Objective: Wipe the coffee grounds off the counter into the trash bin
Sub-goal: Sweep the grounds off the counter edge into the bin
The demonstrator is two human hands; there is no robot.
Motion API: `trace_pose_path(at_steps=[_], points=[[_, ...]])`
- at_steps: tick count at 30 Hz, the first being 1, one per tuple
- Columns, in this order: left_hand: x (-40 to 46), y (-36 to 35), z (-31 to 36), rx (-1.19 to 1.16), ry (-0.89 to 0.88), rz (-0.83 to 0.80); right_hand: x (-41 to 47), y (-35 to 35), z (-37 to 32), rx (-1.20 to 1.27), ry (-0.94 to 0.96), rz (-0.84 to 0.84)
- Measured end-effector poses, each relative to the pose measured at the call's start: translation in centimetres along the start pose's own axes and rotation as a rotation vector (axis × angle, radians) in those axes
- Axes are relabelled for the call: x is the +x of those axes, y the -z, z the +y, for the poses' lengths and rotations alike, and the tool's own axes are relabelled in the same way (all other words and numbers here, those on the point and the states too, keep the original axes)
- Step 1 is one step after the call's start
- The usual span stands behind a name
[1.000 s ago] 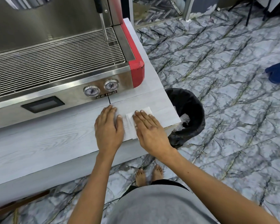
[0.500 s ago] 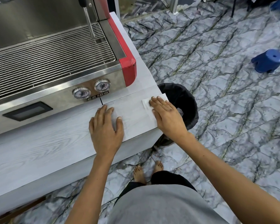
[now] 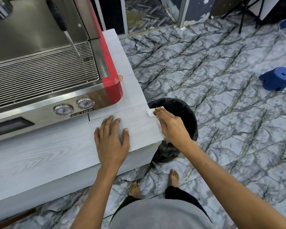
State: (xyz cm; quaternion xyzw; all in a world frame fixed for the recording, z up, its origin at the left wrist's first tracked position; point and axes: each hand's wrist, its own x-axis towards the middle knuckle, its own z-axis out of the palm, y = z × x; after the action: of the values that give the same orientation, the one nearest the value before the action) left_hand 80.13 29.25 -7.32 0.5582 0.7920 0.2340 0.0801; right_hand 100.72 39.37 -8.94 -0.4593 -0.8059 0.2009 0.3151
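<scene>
A pale wood-grain counter (image 3: 48,151) runs across the lower left. My left hand (image 3: 111,139) rests flat on it with straight fingers, near the front edge. My right hand (image 3: 171,125) presses a white paper tissue (image 3: 151,112) with flat fingers at the counter's right corner. Most of the tissue is hidden under that hand, and it hangs over the edge above a black-lined trash bin (image 3: 186,111) that stands on the floor right beside the corner. No coffee grounds show on the counter.
A steel espresso machine (image 3: 45,76) with a red side panel and two gauges fills the counter's back. A blue plastic stool (image 3: 276,78) stands on the marble-patterned floor at the right. My bare feet (image 3: 173,177) are below the counter edge.
My right hand has slid the tissue rightward from beside my left hand to the counter's right corner, over the bin. My left hand has stayed flat on the counter.
</scene>
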Motion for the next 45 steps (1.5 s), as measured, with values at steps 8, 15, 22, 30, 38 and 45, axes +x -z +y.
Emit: trace_pose_path(at_steps=[8, 15, 22, 30, 38, 45], points=[[1.1, -5.1, 10.1, -0.082, -0.035, -0.006, -1.3, 4.3, 9.0, 0.035, -0.07, -0.074], [3.2, -11.9, 19.6, -0.265, -0.144, -0.184, -1.4, 5.3, 16.8, -0.014, -0.11, -0.106], [4.7, -23.7, 17.1, -0.242, 0.029, -0.312, -2.3, -0.5, 25.3, -0.028, -0.221, -0.185], [5.5, -38.4, 9.1, -0.24, 0.216, -0.411, -4.1, -12.3, 36.3, -0.038, -0.302, -0.305], [5.8, -49.2, 3.5, -0.241, 0.329, -0.504, -5.3, -21.8, 44.2, -0.055, -0.353, -0.388], [6.3, -52.2, 2.8, -0.168, 0.261, -0.521, -6.9, -23.0, 46.6, -0.108, -0.427, -0.418]])
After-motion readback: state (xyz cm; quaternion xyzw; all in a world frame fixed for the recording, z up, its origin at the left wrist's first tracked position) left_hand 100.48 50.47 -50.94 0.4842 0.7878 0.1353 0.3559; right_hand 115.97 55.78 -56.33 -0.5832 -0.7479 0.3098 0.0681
